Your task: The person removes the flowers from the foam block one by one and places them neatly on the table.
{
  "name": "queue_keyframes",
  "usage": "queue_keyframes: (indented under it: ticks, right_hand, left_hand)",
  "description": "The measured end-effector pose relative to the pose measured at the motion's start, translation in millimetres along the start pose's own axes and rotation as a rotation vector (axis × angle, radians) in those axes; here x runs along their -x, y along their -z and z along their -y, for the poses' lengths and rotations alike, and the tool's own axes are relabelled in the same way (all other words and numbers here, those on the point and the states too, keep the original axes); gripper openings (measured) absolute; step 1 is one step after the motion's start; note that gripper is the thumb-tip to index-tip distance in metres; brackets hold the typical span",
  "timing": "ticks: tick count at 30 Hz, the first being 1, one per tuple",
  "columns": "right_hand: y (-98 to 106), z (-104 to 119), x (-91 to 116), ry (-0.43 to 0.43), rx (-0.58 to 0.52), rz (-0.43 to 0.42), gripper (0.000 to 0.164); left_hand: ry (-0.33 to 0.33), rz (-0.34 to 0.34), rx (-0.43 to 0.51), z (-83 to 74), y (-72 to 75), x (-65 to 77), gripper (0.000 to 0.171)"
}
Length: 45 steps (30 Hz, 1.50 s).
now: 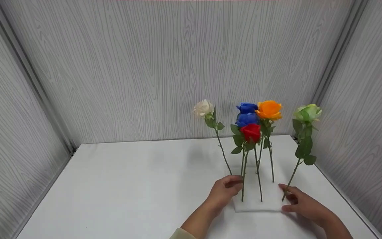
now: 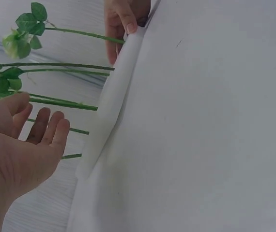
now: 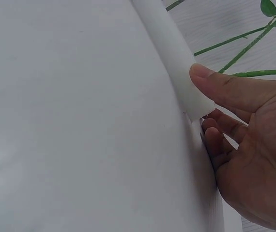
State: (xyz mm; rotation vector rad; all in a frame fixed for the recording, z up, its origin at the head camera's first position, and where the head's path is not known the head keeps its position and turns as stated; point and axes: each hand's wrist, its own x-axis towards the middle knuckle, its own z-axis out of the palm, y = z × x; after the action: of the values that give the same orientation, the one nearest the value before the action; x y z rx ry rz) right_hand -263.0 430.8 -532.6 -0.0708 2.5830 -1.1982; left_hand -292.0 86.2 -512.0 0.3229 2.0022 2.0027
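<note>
Several roses stand with their stems in a white foam block [image 1: 252, 206]. A white rose [image 1: 203, 108] leans left, while a green rose [image 1: 308, 113] leans right. Between them are two blue roses, one blue rose [image 1: 247, 119] in front of the other, a red rose [image 1: 251, 132] and an orange rose [image 1: 269, 110]. My left hand [image 1: 224, 192] is by the block's left side, close to the stems. Its fingers look loosely bent and hold nothing in the left wrist view. My right hand [image 3: 254, 130] grips the block's right front corner, thumb on its face, fingers round the end.
The block lies on a white table [image 1: 128, 186], towards its right side. Grey wood-grain panels enclose it: a back panel [image 1: 164, 66], a left panel [image 1: 5, 132] and a right panel [image 1: 370, 116]. The green rose hangs above my right hand.
</note>
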Motion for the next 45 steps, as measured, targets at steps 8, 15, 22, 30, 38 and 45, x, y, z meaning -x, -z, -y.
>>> queue_keyframes:
  ticks: [8,15,22,30,38,45]
  right_hand:
    - [-2,1,2,0.017,-0.007,-0.008,0.098]
    - [-3,2,2,0.013,-0.003,-0.017,0.098]
    - [-4,3,3,-0.005,0.002,-0.019,0.097]
    - [-4,2,5,0.017,-0.006,-0.033,0.096]
    - [-5,1,6,0.032,-0.012,-0.032,0.096]
    - [-5,1,7,0.031,-0.018,-0.04,0.095]
  left_hand:
    - [0.024,-0.02,0.038,0.9,-8.7,-4.9,0.022]
    - [0.01,-0.048,-0.033,1.8,-10.4,-5.7,0.016]
    - [-0.011,-0.064,-0.046,1.7,-11.4,-4.1,0.011]
    - [-0.027,-0.073,-0.05,0.1,-11.2,-3.0,0.01]
    - [-0.072,-0.092,-0.091,0.4,-13.1,-3.6,0.009]
    - [-0.086,-0.056,-0.09,-0.7,-11.7,-3.4,0.011]
